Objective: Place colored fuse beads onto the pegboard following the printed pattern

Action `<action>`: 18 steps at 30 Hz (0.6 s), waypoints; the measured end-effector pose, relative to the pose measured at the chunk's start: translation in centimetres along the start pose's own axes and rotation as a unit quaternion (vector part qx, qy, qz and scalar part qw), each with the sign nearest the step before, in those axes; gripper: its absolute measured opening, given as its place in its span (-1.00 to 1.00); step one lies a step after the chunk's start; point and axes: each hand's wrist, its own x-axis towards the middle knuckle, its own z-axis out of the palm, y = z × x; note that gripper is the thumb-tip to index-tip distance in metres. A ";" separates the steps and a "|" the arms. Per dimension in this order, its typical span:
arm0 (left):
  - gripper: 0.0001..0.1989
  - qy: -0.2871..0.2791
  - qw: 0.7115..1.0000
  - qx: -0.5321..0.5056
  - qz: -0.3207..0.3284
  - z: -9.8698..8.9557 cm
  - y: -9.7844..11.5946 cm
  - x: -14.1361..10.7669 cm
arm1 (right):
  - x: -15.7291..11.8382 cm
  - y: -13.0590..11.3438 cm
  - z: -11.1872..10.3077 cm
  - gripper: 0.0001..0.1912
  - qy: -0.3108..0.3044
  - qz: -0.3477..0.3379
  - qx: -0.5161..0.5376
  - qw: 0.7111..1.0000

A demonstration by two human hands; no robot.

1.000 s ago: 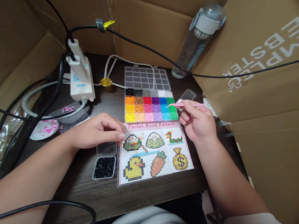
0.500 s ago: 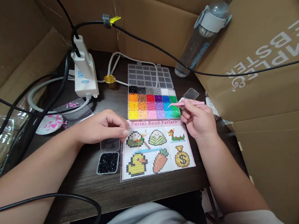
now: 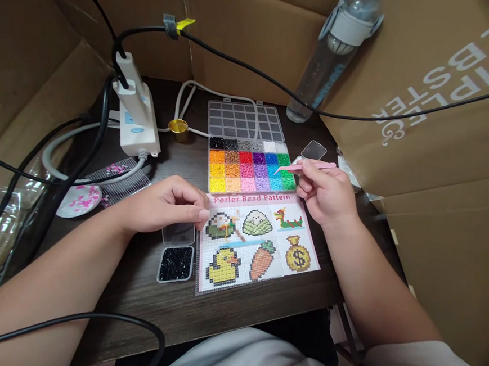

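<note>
Pink tweezers are pinched in my right hand, their bent tip pointing left over the bead box, near its blue and green compartments. The box lies open, its compartments filled with beads sorted by colour. In front of it is a sheet of bead patterns with a duck, a carrot, a dragon boat and a money bag, with clear pegboard showing at its edge. Closed, my left hand rests at the sheet's upper left edge; whether its curled fingers hold anything is hidden. Below it sits a small case of black beads.
A power strip with cables stands at the left, near a white dish of pink beads. A gold cup is behind the left hand. A water bottle leans at the back right. Cardboard walls surround the table; a black cable crosses above.
The view has shifted slightly, so things sit a little higher and further left. Both hands keep nearly the same pose, and the tweezers stay over the bead box.
</note>
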 end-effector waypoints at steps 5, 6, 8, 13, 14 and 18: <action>-0.71 0.003 1.000 0.007 -0.003 0.0 0.1 0.0 | -0.1 0.0 0.1 -0.85 0.022 0.004 0.048 0.999; -0.71 0.003 1.000 0.008 -0.003 0.0 0.1 0.0 | 0.0 0.1 0.1 -0.86 0.037 0.010 0.063 0.997; -0.71 0.006 1.000 0.013 -0.005 0.1 0.2 0.1 | 0.1 0.1 0.1 -0.87 0.059 0.023 0.088 0.994; -0.72 0.014 1.000 0.012 -0.006 0.1 0.3 0.0 | 0.3 0.3 0.2 -0.93 0.069 0.038 0.113 0.990; -0.73 0.014 1.000 0.008 -0.005 0.1 0.3 0.0 | 0.3 0.3 0.2 -0.94 0.072 0.038 0.112 0.990; -0.74 0.018 1.000 -0.006 -0.012 0.2 0.4 0.0 | 0.2 0.3 0.1 -0.96 0.077 0.026 0.104 0.991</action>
